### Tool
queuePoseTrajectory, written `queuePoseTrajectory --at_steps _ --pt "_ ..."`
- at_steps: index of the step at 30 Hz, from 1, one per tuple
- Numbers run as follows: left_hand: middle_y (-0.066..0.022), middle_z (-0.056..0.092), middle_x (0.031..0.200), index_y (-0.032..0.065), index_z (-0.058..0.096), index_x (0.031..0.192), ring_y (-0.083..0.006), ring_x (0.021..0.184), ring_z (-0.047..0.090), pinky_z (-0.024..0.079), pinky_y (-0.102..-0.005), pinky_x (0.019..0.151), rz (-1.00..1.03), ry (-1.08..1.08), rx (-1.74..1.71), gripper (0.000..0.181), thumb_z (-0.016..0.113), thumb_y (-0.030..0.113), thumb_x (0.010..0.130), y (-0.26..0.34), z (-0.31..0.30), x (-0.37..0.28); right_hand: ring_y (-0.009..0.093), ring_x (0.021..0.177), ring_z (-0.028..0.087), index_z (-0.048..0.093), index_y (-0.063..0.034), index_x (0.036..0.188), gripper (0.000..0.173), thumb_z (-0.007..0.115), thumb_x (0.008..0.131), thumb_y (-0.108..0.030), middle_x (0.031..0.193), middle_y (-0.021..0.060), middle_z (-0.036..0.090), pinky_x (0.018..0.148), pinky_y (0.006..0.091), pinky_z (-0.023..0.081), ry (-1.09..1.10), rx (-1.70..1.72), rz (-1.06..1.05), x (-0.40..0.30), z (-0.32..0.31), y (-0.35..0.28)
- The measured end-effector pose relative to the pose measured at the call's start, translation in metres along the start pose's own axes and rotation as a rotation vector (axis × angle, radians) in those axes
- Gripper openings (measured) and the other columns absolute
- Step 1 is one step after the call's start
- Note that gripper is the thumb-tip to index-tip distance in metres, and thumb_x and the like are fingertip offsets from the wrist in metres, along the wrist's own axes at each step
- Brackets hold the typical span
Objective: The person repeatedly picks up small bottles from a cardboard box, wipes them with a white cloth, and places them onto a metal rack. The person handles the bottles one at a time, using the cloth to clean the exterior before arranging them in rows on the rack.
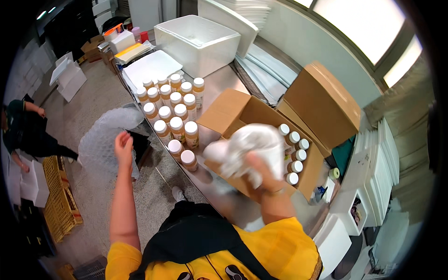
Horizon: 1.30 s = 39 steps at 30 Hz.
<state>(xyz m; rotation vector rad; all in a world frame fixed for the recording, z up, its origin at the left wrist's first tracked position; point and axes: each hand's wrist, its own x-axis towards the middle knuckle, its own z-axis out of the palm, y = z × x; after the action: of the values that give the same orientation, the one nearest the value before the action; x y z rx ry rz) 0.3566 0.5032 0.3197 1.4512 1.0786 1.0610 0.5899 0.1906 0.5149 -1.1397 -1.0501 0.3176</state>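
Observation:
My right hand [262, 171] grips a crumpled white cloth [250, 147], blurred by motion, above the open cardboard box [224, 105]. The bundle hides much of the box's inside. Along the box's right side stand several white-capped bottles [296, 166]. My left hand [124, 148] is raised over the floor, left of the table edge, fingers loosely curled and nothing visible in it. Behind it, lower down, bunches a mass of clear bubble wrap [101, 140]. A group of white-capped bottles of amber liquid [176, 126] stands upright on the metal table [217, 82], between my hands.
A white foam box [199, 45] stands at the table's far end beside white foam sheets [150, 70]. A roll of tape [334, 173] lies right of the carton. At far left, another person [28, 129] stands near a yellow plastic crate [61, 199].

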Motion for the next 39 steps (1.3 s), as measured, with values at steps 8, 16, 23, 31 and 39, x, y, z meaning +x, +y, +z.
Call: queuePoseTrajectory --at_steps 8,16,23,31,39 --pt "0.0016 0.054 0.079 0.0079 0.054 0.098 -0.0064 0.065 0.048 0.038 -0.0208 0.051 -0.286 0.334 -0.099 0.018 0.057 0.009 0.081 -0.08 -0.088 -0.175 0.036 0.069 0.057 0.058 -0.0072 0.079 0.014 0.05 0.074 -0.018 0.074 0.017 0.059 0.057 0.044 0.046 -0.274 -1.648 0.052 0.025 -0.153 0.061" --pt "0.0014 0.055 0.073 0.0071 0.056 0.093 -0.0076 0.067 0.051 0.042 -0.0245 0.056 -0.414 0.382 -0.148 0.018 0.06 0.009 0.076 -0.108 -0.109 -0.262 0.037 0.076 0.059 0.062 -0.0074 0.076 0.021 0.063 0.066 -0.026 0.08 0.0173 0.062 0.062 0.0436 0.048 -0.417 -1.684 0.309 0.02 -0.174 0.114" --pt "-0.0017 0.059 0.074 0.0039 0.058 0.092 -0.0082 0.066 0.053 0.043 -0.0233 0.06 -0.303 0.278 -0.179 0.021 0.064 0.007 0.072 -0.052 -0.107 -0.266 0.036 0.069 0.056 0.059 -0.0077 0.075 0.018 0.063 0.066 -0.023 0.073 0.015 0.059 0.058 0.0428 0.045 -0.447 -1.53 -0.272 0.05 -0.112 0.024" --pt "-0.0118 0.044 0.123 0.007 0.043 0.121 -0.0221 0.112 0.046 0.042 -0.0345 0.088 0.264 -0.158 0.251 0.067 0.074 0.029 0.066 0.134 -0.082 -0.259 0.03 0.078 0.056 0.058 -0.0032 0.096 0.037 0.072 0.063 -0.015 0.084 0.0126 0.058 0.069 0.0358 0.043 -0.787 -0.642 -0.531 0.056 0.045 -0.108" --pt "-0.0093 0.059 0.098 0.0045 0.048 0.114 -0.0154 0.091 0.057 0.044 -0.0287 0.078 0.33 -0.138 0.168 0.061 0.076 0.026 0.065 0.174 -0.082 -0.301 0.029 0.08 0.058 0.058 -0.0035 0.096 0.045 0.077 0.06 -0.024 0.091 0.011 0.06 0.071 0.0345 0.046 -1.119 -0.284 -0.922 0.005 0.16 -0.123"
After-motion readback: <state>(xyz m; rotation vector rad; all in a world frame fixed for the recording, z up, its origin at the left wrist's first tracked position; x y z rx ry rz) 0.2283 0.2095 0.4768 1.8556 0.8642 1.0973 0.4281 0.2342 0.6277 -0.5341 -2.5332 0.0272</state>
